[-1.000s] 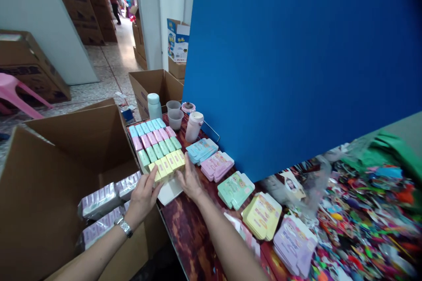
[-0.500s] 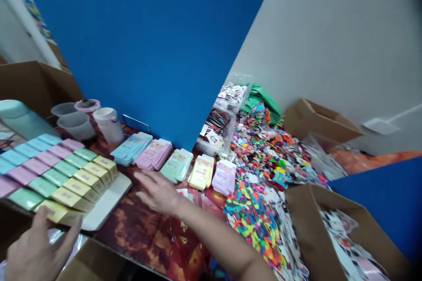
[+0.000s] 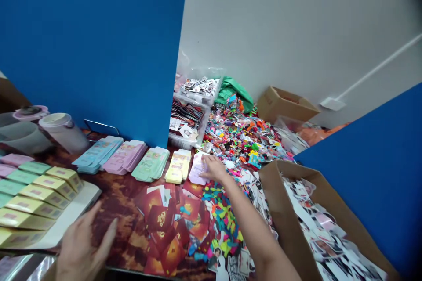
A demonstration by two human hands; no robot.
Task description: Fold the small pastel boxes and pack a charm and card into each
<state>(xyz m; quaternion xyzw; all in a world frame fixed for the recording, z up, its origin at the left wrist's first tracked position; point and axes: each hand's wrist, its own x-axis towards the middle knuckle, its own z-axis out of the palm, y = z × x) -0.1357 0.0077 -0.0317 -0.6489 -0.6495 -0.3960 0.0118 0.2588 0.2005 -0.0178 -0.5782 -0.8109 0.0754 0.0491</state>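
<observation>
My right hand [image 3: 213, 168] is over the right edge of a stack of flat lavender cartons [image 3: 198, 168], its fingers touching the stack and somewhat apart. I see nothing lifted by it. My left hand [image 3: 81, 243] is low in the view, thumb and fingers spread with nothing between them, just right of a white tray [image 3: 86, 197]. Yellow folded boxes [image 3: 39, 199] stand in rows on that tray, with green and pink ones behind. Left of the lavender stack lie flat cartons in yellow [image 3: 178, 166], green [image 3: 150, 164], pink [image 3: 125, 157] and blue [image 3: 99, 154].
Red envelopes [image 3: 168, 228] and colourful small pieces [image 3: 227, 224] spread over the table before me. A cardboard box of cutouts [image 3: 283, 219] stands at the right. Clear bins [image 3: 198, 136] and a trinket heap [image 3: 244, 134] lie behind. A blue panel [image 3: 89, 48] rises at the back left.
My right hand has moved right, from beside the pink and green stacks to the lavender stack. My left hand has come away from the yellow boxes. The view has turned right.
</observation>
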